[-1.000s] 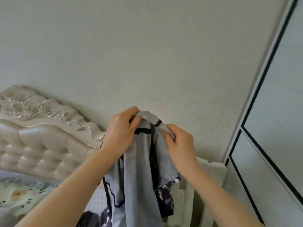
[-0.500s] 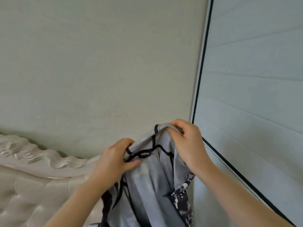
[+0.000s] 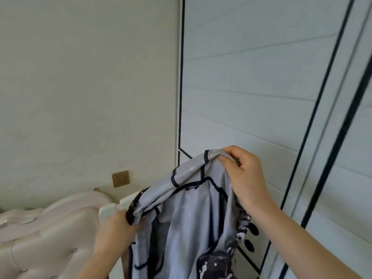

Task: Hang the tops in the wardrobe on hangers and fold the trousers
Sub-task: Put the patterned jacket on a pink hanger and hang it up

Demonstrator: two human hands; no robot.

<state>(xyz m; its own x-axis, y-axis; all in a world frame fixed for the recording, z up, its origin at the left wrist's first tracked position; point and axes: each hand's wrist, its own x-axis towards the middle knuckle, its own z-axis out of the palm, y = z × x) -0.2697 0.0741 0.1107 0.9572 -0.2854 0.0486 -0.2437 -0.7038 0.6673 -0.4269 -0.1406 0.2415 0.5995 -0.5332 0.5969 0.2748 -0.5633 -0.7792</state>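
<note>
R hand [image 3: 244,178] pinches top [image 3: 187,228]; L hand [image 3: 114,230] grips sleeve [image 3: 134,207], fingers hidden.

Socket [image 3: 120,178]: brass-coloured, mounted on the pale wall [image 3: 80,87].
Headboard [image 3: 50,234]: cream, buttoned, set against that wall, lower left of the socket.

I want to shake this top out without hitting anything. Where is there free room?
Free: above the top, before the wall over the headboard. Crowded: low left, where the left hand grips the top by the headboard; wardrobe behind the right hand.
</note>
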